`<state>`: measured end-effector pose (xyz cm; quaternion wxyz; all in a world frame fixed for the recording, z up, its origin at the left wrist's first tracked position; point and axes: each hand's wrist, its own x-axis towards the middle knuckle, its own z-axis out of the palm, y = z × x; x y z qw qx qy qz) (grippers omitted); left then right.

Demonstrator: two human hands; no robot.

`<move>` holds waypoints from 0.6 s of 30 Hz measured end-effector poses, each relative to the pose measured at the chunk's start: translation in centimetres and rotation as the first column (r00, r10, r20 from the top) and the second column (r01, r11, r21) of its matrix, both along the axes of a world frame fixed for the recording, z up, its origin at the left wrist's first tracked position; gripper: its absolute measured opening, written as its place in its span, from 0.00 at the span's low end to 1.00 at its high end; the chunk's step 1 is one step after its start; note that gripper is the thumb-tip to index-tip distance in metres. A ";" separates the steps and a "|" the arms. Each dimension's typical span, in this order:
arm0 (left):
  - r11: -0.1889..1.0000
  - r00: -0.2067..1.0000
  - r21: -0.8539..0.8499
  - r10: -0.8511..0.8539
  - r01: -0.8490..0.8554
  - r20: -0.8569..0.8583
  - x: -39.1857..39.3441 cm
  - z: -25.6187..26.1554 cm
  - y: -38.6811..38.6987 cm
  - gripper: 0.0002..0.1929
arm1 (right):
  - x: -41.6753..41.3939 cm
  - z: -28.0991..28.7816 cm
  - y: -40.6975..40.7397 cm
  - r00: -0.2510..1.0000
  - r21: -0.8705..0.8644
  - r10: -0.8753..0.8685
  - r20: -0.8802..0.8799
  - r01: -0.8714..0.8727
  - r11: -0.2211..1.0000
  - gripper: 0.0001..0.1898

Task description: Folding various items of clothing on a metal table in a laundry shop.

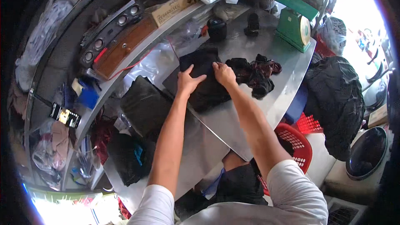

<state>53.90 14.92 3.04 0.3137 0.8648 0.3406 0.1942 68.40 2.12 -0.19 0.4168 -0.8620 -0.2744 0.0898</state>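
Note:
A dark folded cloth (207,97), perhaps a garment, lies before me on a metal-topped table (287,78). My left hand (187,82) rests on its left part, thumb and forefinger spread apart. At the upper right edge, my right hand (224,74) has its fingers curled and pinches the fabric. Crumpled black and dark-red fabric pieces (261,72) lie just right of that hand. To the left of my left forearm sits a stack of dark folded cloth (143,106). Nearer me is another dark pile (131,156) with a blue patch.
A green weighing scale (293,28) stands at the table's far right corner. Beyond the cloth are a black round container (216,28) and clear plastic bags (156,62). A shelf at left holds a cardboard box (173,7) and a lit phone (65,115). Red baskets (295,143) stand at right.

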 end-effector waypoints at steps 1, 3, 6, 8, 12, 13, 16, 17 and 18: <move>0.996 0.999 0.084 0.041 -0.038 -0.032 0.0 -0.1 -0.5 0.50 | -0.4 -0.6 0.2 1.000 0.026 -0.012 0.017 0.011 1.000 0.29; 0.999 0.998 0.040 -0.026 0.024 0.053 3.1 0.9 -3.2 0.49 | 3.7 -2.6 -2.1 0.992 0.077 -0.042 0.120 0.033 0.996 0.30; 0.996 0.986 -0.042 -0.073 0.080 0.151 3.1 1.7 -2.5 0.48 | 5.3 -1.4 -2.7 0.985 0.037 0.081 0.154 -0.088 0.995 0.35; 0.997 0.985 -0.047 -0.045 0.054 0.169 0.9 0.2 -2.0 0.46 | 3.8 0.2 -3.4 0.981 0.081 0.189 -0.034 -0.186 0.979 0.39; 0.968 0.937 -0.116 -0.178 0.222 0.302 2.6 -0.8 -4.9 0.43 | 8.4 -0.2 -13.9 0.971 0.446 0.037 0.238 -0.143 0.884 0.31; 0.994 0.980 -0.069 -0.074 0.089 0.186 -5.3 -0.3 -1.2 0.42 | -0.5 4.8 -12.6 0.968 0.407 0.168 -0.187 -0.079 0.910 0.28; 0.991 0.973 0.106 -0.098 0.077 0.210 -7.9 0.8 -4.0 0.34 | -0.2 6.4 -25.2 0.962 0.742 0.144 -0.231 0.079 0.666 0.20; 0.975 0.966 0.215 -0.100 0.048 0.239 -9.4 0.8 -5.5 0.33 | -0.5 5.9 -29.8 0.959 0.741 0.057 -0.276 0.175 0.648 0.19; 0.962 0.967 0.264 -0.128 0.068 0.220 -10.4 1.0 -8.8 0.32 | 0.0 3.5 -35.7 0.963 0.751 -0.019 -0.270 0.223 0.622 0.17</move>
